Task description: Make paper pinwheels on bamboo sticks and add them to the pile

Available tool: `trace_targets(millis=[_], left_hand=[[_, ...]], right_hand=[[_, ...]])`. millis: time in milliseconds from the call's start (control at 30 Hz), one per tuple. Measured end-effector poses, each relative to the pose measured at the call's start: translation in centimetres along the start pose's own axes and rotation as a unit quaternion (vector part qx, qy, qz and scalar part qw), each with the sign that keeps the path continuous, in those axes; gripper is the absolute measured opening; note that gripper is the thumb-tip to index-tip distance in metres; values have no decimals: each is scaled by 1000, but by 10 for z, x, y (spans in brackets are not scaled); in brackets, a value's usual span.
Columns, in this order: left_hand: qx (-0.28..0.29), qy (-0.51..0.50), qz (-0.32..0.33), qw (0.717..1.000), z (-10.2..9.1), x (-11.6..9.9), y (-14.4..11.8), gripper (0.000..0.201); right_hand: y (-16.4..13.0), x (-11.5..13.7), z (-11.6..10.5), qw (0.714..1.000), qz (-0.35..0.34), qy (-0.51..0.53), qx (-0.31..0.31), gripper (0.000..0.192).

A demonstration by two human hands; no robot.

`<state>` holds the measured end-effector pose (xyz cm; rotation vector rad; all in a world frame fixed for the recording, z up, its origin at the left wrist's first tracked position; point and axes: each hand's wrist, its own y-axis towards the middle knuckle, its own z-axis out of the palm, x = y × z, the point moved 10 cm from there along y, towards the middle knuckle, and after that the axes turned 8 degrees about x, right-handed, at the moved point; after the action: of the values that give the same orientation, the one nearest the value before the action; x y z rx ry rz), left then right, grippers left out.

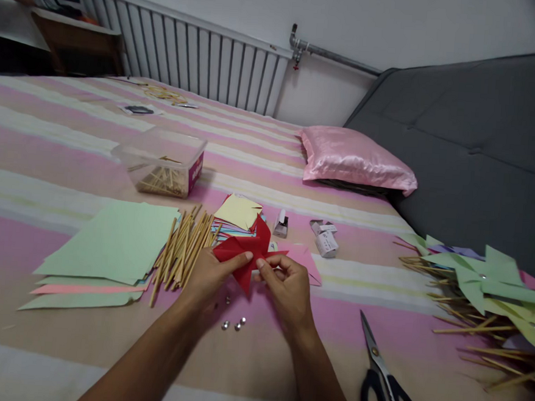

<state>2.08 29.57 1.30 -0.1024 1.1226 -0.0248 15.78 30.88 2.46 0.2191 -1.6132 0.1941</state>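
Holding: red folded paper pinwheel, pinched in both my hands just above the striped pink bedsheet.
Left hand: fingers closed on the pinwheel's left blades, thumb on top.
Right hand: fingertips nipping the pinwheel's centre from 3 o'clock.
Under my hands: a few small silver pins at 6 o'clock, loose on the sheet.
9 o'clock: bundle of thin wooden sticks, touching a stack of pale green paper sheets.
12 o'clock: pile of coloured paper squares, right behind the pinwheel.
11 o'clock: clear plastic tub with more sticks.
4 o'clock: black-handled scissors.
3 o'clock: heap of green pinwheels on sticks, well apart.
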Motion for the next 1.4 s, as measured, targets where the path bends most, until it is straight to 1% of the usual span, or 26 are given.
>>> trace_targets(millis=[100,200,333,467,533,600,700,767,833,900,1000,1033,1200,1333,1400], left_hand=[[-19,16,-2,1000,-3,0,-2,22],[-32,18,-19,999,-3,2,-4,21],[-26,3,-23,999,1,1,-5,23],[-11,-4,-17,1000,4,0,-3,20],[0,-25,-14,1000,5,0,-2,18],[0,-44,-12,999,5,0,-1,17],[1,-65,-15,998,7,-1,0,17],[5,-80,-20,997,10,-1,-1,16],[8,-92,-24,995,13,0,-2,17],[11,-100,-19,995,16,0,-4,19],[10,-103,-12,995,18,2,-5,20],[11,-103,-12,995,18,4,-5,19],[13,-89,-9,996,16,12,-3,19],[14,-80,-29,996,15,18,-4,21],[31,-84,-43,995,20,18,-6,21]], right_hand=[[-1,0,-1,1000,-2,-2,-3,25],[0,1,-1,1000,-9,-2,-3,24],[1,2,-1,1000,-15,0,-1,22],[1,4,1,1000,-21,-1,8,21],[-1,8,0,999,-36,5,-2,22],[-3,14,-3,998,-54,29,-28,28],[-5,18,-6,993,-69,86,-52,49],[-5,17,-1,990,-59,122,-41,64],[-4,12,4,986,-39,162,-27,69],[-3,6,8,979,-19,202,-20,60],[-3,-5,11,972,12,233,-22,33],[-3,-8,11,971,23,237,-26,27],[-6,-18,8,964,54,255,-55,23],[-5,-18,5,962,47,260,-64,20],[-4,-18,3,961,45,265,-65,19]])
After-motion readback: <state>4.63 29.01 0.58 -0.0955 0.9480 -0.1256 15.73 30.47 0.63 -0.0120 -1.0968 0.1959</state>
